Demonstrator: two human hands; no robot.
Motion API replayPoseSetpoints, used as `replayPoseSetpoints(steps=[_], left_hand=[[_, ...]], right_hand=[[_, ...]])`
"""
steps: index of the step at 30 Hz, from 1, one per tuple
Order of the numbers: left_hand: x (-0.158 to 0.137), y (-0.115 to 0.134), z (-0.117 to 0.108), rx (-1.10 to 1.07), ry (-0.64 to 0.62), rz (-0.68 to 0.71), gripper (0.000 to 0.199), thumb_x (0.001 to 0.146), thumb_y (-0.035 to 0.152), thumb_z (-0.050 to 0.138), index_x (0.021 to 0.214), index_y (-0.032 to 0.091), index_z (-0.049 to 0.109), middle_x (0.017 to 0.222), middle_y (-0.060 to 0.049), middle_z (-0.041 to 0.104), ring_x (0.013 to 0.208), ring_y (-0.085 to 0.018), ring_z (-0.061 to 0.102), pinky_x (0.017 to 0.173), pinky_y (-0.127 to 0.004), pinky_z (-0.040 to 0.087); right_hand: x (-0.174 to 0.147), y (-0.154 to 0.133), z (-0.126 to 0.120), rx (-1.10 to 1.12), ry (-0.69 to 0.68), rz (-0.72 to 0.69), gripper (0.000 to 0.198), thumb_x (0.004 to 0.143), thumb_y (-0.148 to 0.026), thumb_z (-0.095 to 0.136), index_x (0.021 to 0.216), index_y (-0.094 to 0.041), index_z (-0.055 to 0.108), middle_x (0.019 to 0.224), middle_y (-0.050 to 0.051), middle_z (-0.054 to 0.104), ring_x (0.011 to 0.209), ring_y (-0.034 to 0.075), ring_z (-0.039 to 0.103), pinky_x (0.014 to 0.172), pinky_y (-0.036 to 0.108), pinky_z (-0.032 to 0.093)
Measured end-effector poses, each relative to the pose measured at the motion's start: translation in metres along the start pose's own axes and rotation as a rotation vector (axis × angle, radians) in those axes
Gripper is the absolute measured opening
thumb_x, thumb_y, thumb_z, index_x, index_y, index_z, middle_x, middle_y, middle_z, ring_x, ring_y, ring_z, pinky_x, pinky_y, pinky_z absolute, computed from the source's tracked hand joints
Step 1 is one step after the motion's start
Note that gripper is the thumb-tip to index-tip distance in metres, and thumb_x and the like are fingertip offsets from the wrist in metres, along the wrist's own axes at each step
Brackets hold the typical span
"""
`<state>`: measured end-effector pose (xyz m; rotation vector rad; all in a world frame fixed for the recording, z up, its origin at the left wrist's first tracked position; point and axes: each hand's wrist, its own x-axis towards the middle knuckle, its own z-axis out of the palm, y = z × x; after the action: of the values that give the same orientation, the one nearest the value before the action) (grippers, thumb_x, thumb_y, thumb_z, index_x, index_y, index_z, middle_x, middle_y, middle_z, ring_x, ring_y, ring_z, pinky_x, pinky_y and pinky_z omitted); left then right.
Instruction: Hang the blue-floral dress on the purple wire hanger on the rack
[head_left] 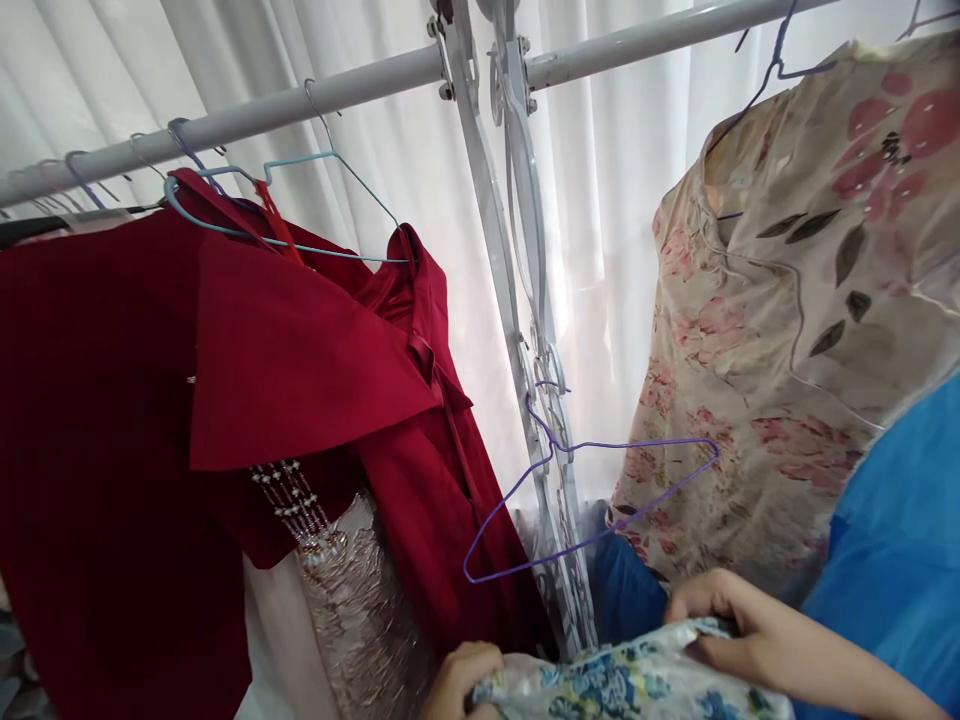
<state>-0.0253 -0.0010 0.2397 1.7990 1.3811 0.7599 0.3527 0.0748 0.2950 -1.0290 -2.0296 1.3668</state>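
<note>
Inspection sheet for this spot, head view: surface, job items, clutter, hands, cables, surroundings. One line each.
Surface: no worktop seen; clothes hang from the left rail and right rail.
Job's things: blue-flowered cloth, held at the bottom edge of the view, partly out of frame.
Clutter: purple hanger by the uprights, no garment on it; red clothes at image left; pink-flowered dress and blue cloth at image right.
Hands: left hand and right hand both grip the blue-flowered cloth.
Cables: nothing seen.
Surroundings: white curtain behind the rails.
</note>
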Motion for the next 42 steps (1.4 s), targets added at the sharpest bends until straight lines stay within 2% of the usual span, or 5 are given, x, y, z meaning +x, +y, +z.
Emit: replayPoseSetpoints(steps=[7,11,28,36,42], left_hand=[[0.012,0.028,-0.096,0.142,0.262,0.24,0.026,0.094,0.025,0.036,0.069,0.02,0.043,0.074,-0.003,0.049,0.076,-0.02,0.046,0.073,-0.03,0.035],[0.047,0.05,-0.112,-0.128,0.312,0.269,0.028,0.098,0.03,0.036,0.075,0.019,0.047,0.08,-0.002,0.047,0.077,-0.018,0.045,0.073,-0.027,0.037],[0.075,0.11,-0.079,-0.849,-0.181,-0.02,0.027,0.088,0.039,0.065,0.081,0.014,0.061,0.07,-0.005,0.058,0.069,-0.015,0.055,0.065,-0.024,0.045],[0.074,0.107,-0.081,-0.646,0.156,-0.056,0.03,0.081,0.039,0.074,0.094,0.013,0.07,0.055,0.002,0.056,0.05,-0.008,0.048,0.049,-0.017,0.035],[0.063,0.129,-0.086,-0.616,0.225,-0.101,0.03,0.073,0.037,0.08,0.091,0.013,0.075,0.082,-0.007,0.073,0.079,-0.019,0.067,0.071,-0.024,0.049]], right_hand=[[0.062,-0.041,-0.01,-0.147,0.224,-0.142,0.054,0.084,-0.047,0.062,0.132,-0.022,0.063,0.122,0.012,0.068,0.114,0.034,0.06,0.097,0.041,0.048],[0.093,-0.035,0.003,-0.18,0.193,-0.191,0.04,0.092,-0.052,0.053,0.095,-0.016,0.071,0.093,0.007,0.07,0.089,0.025,0.061,0.08,0.03,0.048],[0.033,-0.025,0.022,-0.05,0.317,-0.199,0.036,0.089,-0.025,0.055,0.123,-0.022,0.065,0.128,0.009,0.064,0.12,0.029,0.055,0.107,0.04,0.039],[0.008,-0.013,-0.006,-0.276,0.437,-0.291,0.074,0.075,-0.009,0.051,0.147,-0.023,0.041,0.084,0.0,0.062,0.073,0.018,0.058,0.071,0.027,0.046],[0.025,-0.016,-0.075,-0.454,0.783,-0.371,0.07,0.074,-0.013,0.053,0.143,-0.021,0.046,0.116,0.011,0.058,0.097,0.025,0.059,0.086,0.037,0.048]])
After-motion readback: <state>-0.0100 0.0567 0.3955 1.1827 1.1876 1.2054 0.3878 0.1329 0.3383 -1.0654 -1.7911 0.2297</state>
